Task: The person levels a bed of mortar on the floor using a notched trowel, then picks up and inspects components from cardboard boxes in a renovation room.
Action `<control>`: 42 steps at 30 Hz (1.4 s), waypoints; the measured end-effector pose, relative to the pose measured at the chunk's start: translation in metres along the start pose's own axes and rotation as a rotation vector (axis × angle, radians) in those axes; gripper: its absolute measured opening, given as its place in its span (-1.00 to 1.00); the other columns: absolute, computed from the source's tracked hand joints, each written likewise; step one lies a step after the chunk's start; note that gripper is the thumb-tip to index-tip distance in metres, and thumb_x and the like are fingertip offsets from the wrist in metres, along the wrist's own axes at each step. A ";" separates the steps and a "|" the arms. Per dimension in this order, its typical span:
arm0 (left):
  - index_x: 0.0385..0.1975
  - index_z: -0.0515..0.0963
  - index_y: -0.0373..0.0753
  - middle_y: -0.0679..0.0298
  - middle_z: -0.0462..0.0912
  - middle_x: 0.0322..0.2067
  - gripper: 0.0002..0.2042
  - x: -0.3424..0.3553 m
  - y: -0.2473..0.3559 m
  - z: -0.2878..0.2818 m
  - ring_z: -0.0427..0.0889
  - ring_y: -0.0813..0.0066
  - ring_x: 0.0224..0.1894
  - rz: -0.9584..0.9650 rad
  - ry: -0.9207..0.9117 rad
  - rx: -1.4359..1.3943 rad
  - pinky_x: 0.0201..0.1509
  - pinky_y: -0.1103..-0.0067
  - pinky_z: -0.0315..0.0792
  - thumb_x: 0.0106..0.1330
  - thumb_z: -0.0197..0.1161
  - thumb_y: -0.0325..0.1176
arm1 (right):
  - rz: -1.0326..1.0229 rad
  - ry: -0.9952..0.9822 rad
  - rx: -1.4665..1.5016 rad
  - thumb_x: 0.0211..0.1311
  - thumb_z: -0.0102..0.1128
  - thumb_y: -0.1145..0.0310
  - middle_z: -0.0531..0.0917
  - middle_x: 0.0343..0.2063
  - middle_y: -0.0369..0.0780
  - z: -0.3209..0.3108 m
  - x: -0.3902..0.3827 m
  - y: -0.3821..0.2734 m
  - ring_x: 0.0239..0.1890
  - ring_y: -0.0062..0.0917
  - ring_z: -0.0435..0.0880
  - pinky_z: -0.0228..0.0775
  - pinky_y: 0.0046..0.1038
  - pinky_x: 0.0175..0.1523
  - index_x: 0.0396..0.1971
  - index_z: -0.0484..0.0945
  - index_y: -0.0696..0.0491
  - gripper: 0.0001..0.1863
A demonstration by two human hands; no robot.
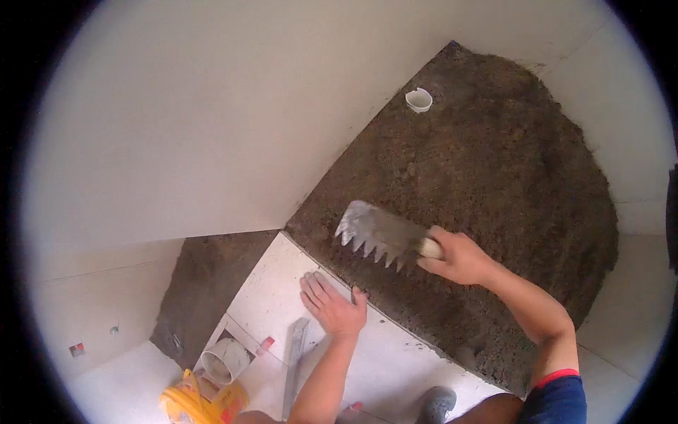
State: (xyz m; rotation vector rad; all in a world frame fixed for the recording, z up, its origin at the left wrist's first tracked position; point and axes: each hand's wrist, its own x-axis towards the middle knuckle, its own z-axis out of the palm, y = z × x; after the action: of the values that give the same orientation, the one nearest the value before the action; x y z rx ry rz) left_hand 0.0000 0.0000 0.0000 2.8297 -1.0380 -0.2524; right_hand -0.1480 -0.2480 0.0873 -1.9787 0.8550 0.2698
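my right hand (458, 256) grips a toothed trowel (381, 232), blade out to the grip's left over dark mortar (494, 162); lower left of that, my open left hand (335, 308) lies flat on white tile (272, 291); well beyond the grip stands a white pipe stub (419, 101).
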 end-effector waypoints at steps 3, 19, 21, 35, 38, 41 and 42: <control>0.34 -0.02 -0.66 -0.28 -0.01 0.40 -0.10 -0.013 -0.015 -0.007 -0.16 -0.21 0.50 0.054 -0.008 0.046 0.54 0.05 -0.29 0.19 0.16 -0.06 | 0.183 0.152 0.295 0.25 0.24 0.15 0.57 -0.55 -0.19 0.014 -0.029 0.046 -0.53 -0.39 0.58 0.44 -0.29 -0.35 -0.23 0.43 0.09 -0.67; 0.34 0.00 -0.67 -0.28 -0.03 0.40 -0.10 -0.005 0.000 0.004 -0.17 -0.22 0.50 0.020 0.008 -0.012 0.53 0.04 -0.30 0.19 0.16 -0.05 | 0.084 0.159 0.229 0.23 0.18 0.10 0.63 -0.42 -0.02 0.026 0.088 0.003 -0.55 -0.32 0.61 0.47 -0.24 -0.35 -0.11 0.48 0.26 -0.52; 0.34 0.00 -0.67 -0.28 -0.03 0.41 -0.11 -0.004 0.002 0.006 -0.18 -0.22 0.50 0.015 0.013 -0.008 0.53 0.04 -0.29 0.19 0.16 -0.05 | -0.007 0.177 0.110 0.22 0.21 0.10 0.62 -0.45 -0.09 0.044 0.089 -0.008 -0.59 -0.39 0.59 0.45 -0.29 -0.41 -0.10 0.46 0.24 -0.52; 0.34 0.06 -0.60 -0.23 0.03 0.40 -0.17 -0.006 -0.003 0.015 -0.13 -0.16 0.51 0.013 0.045 -0.047 0.53 0.05 -0.29 0.19 0.14 -0.09 | -0.095 -0.159 0.193 0.29 0.15 0.14 0.65 -0.32 0.20 0.115 0.059 -0.070 -0.19 0.13 0.65 0.49 -0.07 -0.09 -0.06 0.34 0.24 -0.53; 0.33 0.08 -0.60 -0.23 0.02 0.41 -0.18 -0.006 -0.006 0.011 -0.14 -0.16 0.51 0.007 0.045 -0.064 0.54 0.06 -0.29 0.19 0.13 -0.10 | -0.052 -0.043 0.155 0.29 0.16 0.15 0.64 -0.32 0.20 0.114 0.061 -0.077 -0.18 0.15 0.64 0.49 -0.04 -0.08 -0.06 0.33 0.25 -0.53; 0.34 0.07 -0.60 -0.22 0.01 0.41 -0.19 -0.006 -0.004 0.006 -0.14 -0.15 0.51 -0.004 0.007 -0.034 0.54 0.07 -0.29 0.20 0.12 -0.11 | -0.017 0.064 0.097 0.28 0.16 0.14 0.64 -0.30 0.21 0.096 0.068 -0.068 -0.17 0.15 0.63 0.49 -0.02 -0.07 -0.05 0.34 0.25 -0.52; 0.34 0.06 -0.61 -0.22 0.01 0.41 -0.18 -0.006 -0.004 0.007 -0.14 -0.15 0.51 0.003 0.015 -0.033 0.54 0.08 -0.29 0.20 0.12 -0.11 | 0.000 0.098 0.075 0.28 0.16 0.14 0.64 -0.29 0.21 0.088 0.072 -0.061 -0.17 0.15 0.63 0.48 -0.02 -0.06 -0.04 0.34 0.24 -0.52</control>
State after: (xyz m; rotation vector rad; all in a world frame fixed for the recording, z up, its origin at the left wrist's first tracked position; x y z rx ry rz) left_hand -0.0035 0.0064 -0.0067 2.7964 -1.0249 -0.2448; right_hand -0.0415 -0.1882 0.0447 -1.9350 0.9143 0.1402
